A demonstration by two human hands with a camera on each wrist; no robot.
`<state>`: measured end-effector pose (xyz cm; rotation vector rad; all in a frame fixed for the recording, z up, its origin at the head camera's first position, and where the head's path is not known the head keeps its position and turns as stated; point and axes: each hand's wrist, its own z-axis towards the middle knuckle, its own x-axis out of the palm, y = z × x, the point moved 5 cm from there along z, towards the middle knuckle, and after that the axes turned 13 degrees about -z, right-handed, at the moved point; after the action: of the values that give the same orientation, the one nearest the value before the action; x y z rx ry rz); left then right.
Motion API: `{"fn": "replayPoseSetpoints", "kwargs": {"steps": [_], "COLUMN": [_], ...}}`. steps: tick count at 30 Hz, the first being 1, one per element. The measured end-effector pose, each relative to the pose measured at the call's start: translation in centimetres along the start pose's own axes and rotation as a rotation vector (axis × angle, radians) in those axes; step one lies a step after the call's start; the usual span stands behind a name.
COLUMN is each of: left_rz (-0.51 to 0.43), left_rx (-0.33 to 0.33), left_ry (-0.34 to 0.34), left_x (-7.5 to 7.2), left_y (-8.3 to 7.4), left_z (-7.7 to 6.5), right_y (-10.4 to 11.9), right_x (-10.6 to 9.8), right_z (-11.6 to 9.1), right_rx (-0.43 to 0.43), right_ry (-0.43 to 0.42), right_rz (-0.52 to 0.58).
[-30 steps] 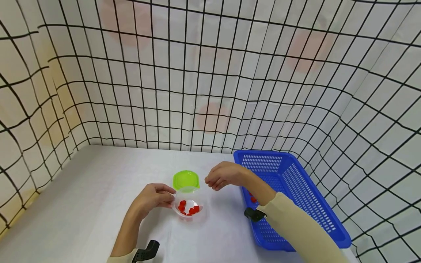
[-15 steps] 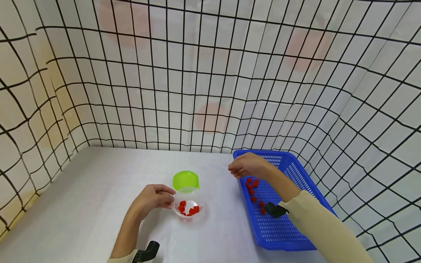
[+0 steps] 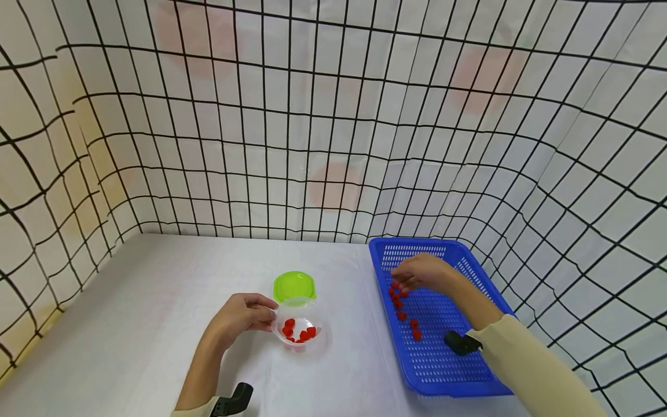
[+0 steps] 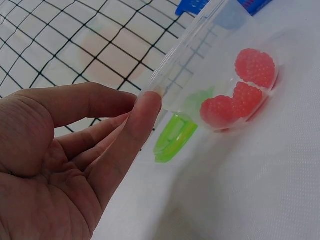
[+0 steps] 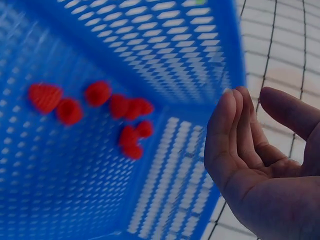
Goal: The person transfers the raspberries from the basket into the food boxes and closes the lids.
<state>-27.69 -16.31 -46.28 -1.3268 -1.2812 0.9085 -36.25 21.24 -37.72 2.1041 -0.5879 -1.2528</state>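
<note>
My left hand (image 3: 237, 317) pinches the rim of a clear plastic tub (image 4: 182, 77) between thumb and index finger. Several red raspberries (image 4: 255, 67) lie in the bottom of the tub, which rests on the white table. Just behind it is a bright green lid (image 3: 294, 285). Over the far left part of the blue basket (image 3: 453, 370) hovers my right hand (image 3: 424, 271), its fingers loosely bent. In the right wrist view a gap shows between thumb and fingers, with nothing held. Several more raspberries (image 5: 45, 97) are scattered along the basket's left side, below that hand.
Black wire mesh (image 3: 292, 145) over white sheeting rises at the back and both sides. The basket's raised, slotted wall (image 5: 165, 45) stands close to the right hand. White tabletop (image 3: 156, 301) extends left of the tub.
From near the tub, my right hand has moved rightward to above the basket, bringing more of the raspberries there into view. My left hand and the tub stay in place.
</note>
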Motion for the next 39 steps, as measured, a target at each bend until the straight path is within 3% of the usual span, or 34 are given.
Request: {"fn": "replayPoseSetpoints", "kwargs": {"steps": [8,16,26,39], "left_rz": [0.005,0.009,-0.004,0.005], "left_rx": [-0.004,-0.003,0.004,-0.007], "left_ry": [-0.009,-0.008,0.000,-0.009], "left_x": [0.1,0.1,0.1,0.0], "left_y": [0.0,-0.1,-0.1,0.1], "left_z": [0.0,0.0,-0.1,0.1], "right_y": [-4.5,-7.9,-9.8,-10.9], "right_x": [-0.9,-0.6,0.3,1.0], "right_z": [0.2,0.1,0.0,0.1], "right_rx": [0.083,0.163,0.261,0.330], "right_ry": [-0.002,0.050,0.097,0.087], "right_rz": [0.012,-0.019,-0.060,-0.117]}}
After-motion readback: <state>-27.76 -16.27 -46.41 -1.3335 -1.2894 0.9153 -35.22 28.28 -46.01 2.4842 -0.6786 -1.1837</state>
